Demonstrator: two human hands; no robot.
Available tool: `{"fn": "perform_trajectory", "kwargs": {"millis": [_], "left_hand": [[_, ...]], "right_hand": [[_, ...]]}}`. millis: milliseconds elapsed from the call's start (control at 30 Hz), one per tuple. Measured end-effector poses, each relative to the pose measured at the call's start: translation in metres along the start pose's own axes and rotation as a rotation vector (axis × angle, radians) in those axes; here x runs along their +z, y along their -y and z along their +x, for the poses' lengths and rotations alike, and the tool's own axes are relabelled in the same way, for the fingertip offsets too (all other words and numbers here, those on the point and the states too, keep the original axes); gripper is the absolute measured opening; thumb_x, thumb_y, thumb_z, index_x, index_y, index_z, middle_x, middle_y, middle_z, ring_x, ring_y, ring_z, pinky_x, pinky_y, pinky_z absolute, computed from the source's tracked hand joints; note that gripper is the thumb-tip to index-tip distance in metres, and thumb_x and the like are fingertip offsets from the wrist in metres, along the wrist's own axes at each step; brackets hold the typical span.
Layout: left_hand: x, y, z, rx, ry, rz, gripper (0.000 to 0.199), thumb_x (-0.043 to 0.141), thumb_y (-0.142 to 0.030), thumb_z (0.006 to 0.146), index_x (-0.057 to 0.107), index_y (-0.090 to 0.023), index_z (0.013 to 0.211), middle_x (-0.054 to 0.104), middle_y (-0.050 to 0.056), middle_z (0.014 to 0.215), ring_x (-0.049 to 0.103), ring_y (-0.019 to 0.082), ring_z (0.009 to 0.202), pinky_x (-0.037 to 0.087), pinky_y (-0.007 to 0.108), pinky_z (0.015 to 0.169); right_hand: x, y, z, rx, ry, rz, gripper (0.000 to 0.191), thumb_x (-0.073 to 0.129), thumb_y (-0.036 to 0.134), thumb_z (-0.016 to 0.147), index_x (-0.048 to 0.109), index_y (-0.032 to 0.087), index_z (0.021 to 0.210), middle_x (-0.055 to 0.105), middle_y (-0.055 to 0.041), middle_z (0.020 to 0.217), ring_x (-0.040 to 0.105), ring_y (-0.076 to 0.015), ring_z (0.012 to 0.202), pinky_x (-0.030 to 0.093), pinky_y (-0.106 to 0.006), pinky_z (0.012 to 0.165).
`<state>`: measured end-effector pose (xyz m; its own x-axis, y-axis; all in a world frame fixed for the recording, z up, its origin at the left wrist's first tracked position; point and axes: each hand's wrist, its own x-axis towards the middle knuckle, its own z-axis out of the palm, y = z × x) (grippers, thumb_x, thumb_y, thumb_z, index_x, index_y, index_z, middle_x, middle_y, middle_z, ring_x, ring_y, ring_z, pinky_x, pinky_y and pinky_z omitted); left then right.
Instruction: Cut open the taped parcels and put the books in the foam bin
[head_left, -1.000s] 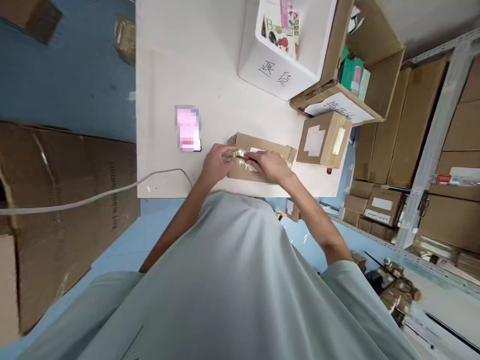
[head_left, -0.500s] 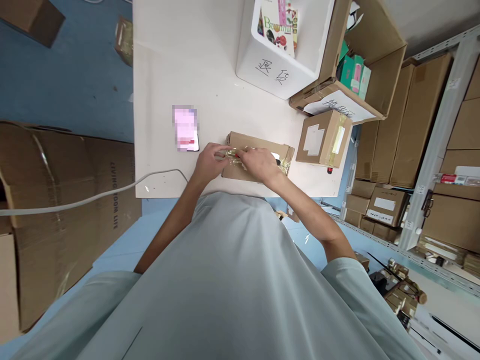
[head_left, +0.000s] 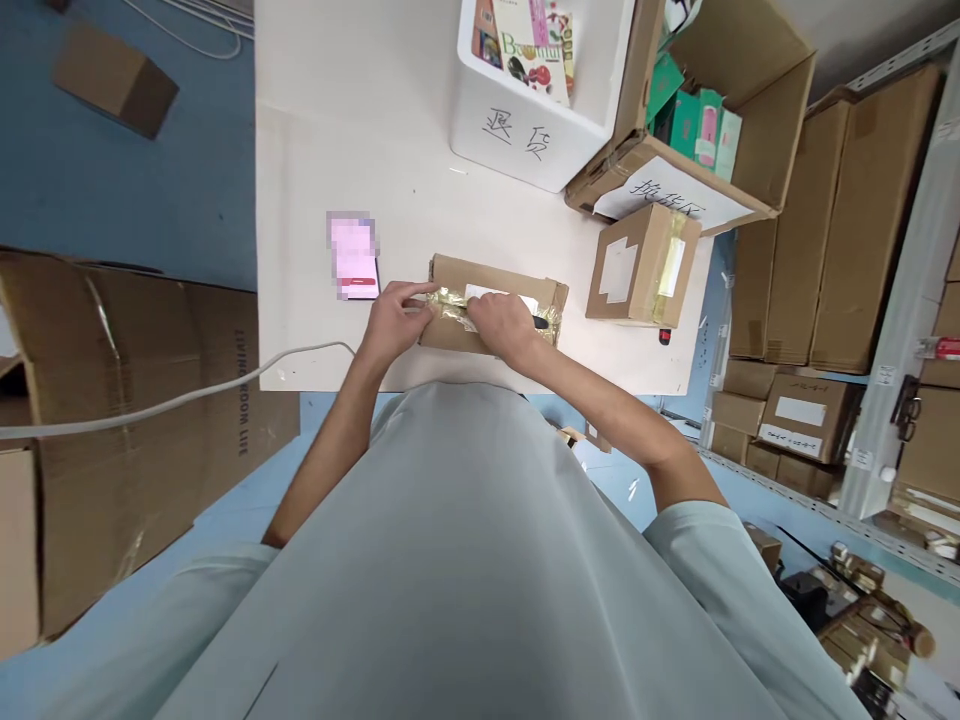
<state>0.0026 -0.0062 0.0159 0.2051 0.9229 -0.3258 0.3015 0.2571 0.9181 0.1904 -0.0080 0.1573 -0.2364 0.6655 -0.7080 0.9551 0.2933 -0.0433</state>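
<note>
Matt brown cardboard formed the long rectangular box point(head_left: 491, 277), crossed by crinkled, glossy, yellowish clear tape point(head_left: 450, 303) and faced with a smooth white paper label point(head_left: 529, 302). The slim black tool handle point(head_left: 541, 323) appeared to be plastic, though little of it showed. Around them were a smooth white tabletop point(head_left: 322, 150) with a dull finish, a slick white plastic bin point(head_left: 517, 105), a softly creased pale blue-grey cloth shirt point(head_left: 465, 520) and a grey metal shelf post point(head_left: 892, 330).
</note>
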Motion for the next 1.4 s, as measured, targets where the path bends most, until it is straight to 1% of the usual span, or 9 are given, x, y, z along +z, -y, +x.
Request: {"fn": "perform_trajectory", "kwargs": {"millis": [100, 233, 367, 567, 700, 867, 1067, 1267, 1400], "left_hand": [[0.005, -0.002, -0.003, -0.019, -0.033, 0.041, 0.044, 0.076, -0.025, 0.090, 0.084, -0.022, 0.133, 0.072, 0.012, 0.148, 0.078, 0.023, 0.107, 0.068, 0.042, 0.104], [0.018, -0.009, -0.009, -0.064, -0.105, 0.108, 0.044, 0.073, -0.023, 0.090, 0.082, -0.023, 0.134, 0.074, 0.010, 0.145, 0.077, 0.022, 0.106, 0.067, 0.039, 0.102], [0.037, -0.019, -0.016, -0.077, -0.131, 0.143, 0.043, 0.071, -0.025, 0.091, 0.083, -0.023, 0.133, 0.075, 0.010, 0.147, 0.078, 0.023, 0.106, 0.066, 0.039, 0.102], [0.056, -0.028, -0.025, -0.102, -0.236, 0.208, 0.041, 0.066, -0.030, 0.096, 0.082, -0.023, 0.133, 0.078, 0.010, 0.148, 0.080, 0.025, 0.114, 0.065, 0.040, 0.106], [0.065, -0.031, -0.027, -0.072, -0.289, 0.267, 0.037, 0.065, -0.035, 0.100, 0.080, -0.023, 0.131, 0.079, 0.011, 0.145, 0.080, 0.026, 0.115, 0.065, 0.043, 0.110], [0.072, -0.030, -0.028, -0.073, -0.319, 0.313, 0.040, 0.074, -0.045, 0.100, 0.077, -0.023, 0.133, 0.078, 0.012, 0.143, 0.077, 0.028, 0.122, 0.064, 0.044, 0.112], [0.077, -0.029, -0.029, -0.053, -0.341, 0.325, 0.039, 0.075, -0.047, 0.101, 0.076, -0.024, 0.132, 0.076, 0.013, 0.146, 0.073, 0.030, 0.134, 0.060, 0.048, 0.118], [0.085, -0.033, -0.034, -0.059, -0.377, 0.370, 0.038, 0.073, -0.046, 0.101, 0.077, -0.022, 0.131, 0.078, 0.013, 0.146, 0.075, 0.029, 0.130, 0.061, 0.048, 0.117], [0.083, -0.035, -0.037, -0.074, -0.351, 0.401, 0.037, 0.071, -0.048, 0.103, 0.075, -0.023, 0.131, 0.077, 0.013, 0.147, 0.073, 0.030, 0.135, 0.061, 0.048, 0.117]], "right_hand": [[0.014, -0.031, -0.023, 0.079, -0.038, -0.058, 0.045, 0.048, -0.002, 0.108, 0.080, 0.011, 0.138, 0.084, -0.0240, 0.130, 0.082, -0.0324, 0.123, 0.063, -0.038, 0.100], [0.033, -0.087, -0.059, 0.189, 0.049, -0.097, 0.038, 0.051, 0.003, 0.109, 0.082, 0.010, 0.130, 0.083, -0.0274, 0.128, 0.083, -0.0356, 0.121, 0.061, -0.039, 0.095], [0.049, -0.124, -0.080, 0.180, 0.084, -0.119, 0.043, 0.046, -0.003, 0.107, 0.080, 0.010, 0.129, 0.083, -0.0269, 0.131, 0.083, -0.0333, 0.123, 0.059, -0.036, 0.094], [0.062, -0.139, -0.096, 0.142, 0.011, -0.037, 0.049, 0.044, -0.006, 0.104, 0.080, 0.012, 0.134, 0.084, -0.0231, 0.131, 0.083, -0.0304, 0.121, 0.060, -0.035, 0.092], [0.069, -0.153, -0.104, 0.181, 0.013, 0.022, 0.049, 0.047, -0.007, 0.101, 0.085, 0.014, 0.124, 0.085, -0.0220, 0.124, 0.083, -0.0318, 0.117, 0.059, -0.037, 0.091], [0.073, -0.158, -0.096, 0.100, 0.015, 0.070, 0.043, 0.054, -0.005, 0.101, 0.085, 0.014, 0.124, 0.085, -0.0221, 0.127, 0.082, -0.0333, 0.118, 0.058, -0.038, 0.093], [0.083, -0.171, -0.092, 0.057, -0.012, 0.097, 0.044, 0.050, -0.004, 0.104, 0.084, 0.013, 0.124, 0.085, -0.0216, 0.127, 0.081, -0.0316, 0.119, 0.055, -0.037, 0.091], [0.124, -0.213, -0.095, 0.004, -0.115, 0.254, 0.038, 0.047, 0.032, 0.121, 0.079, 0.024, 0.141, 0.084, -0.0142, 0.131, 0.078, -0.0312, 0.120, 0.051, -0.034, 0.088], [0.169, -0.208, -0.098, 0.040, -0.245, 0.441, 0.047, 0.036, 0.039, 0.125, 0.069, 0.025, 0.155, 0.082, -0.0102, 0.138, 0.076, -0.0252, 0.124, 0.048, -0.027, 0.085]]}}
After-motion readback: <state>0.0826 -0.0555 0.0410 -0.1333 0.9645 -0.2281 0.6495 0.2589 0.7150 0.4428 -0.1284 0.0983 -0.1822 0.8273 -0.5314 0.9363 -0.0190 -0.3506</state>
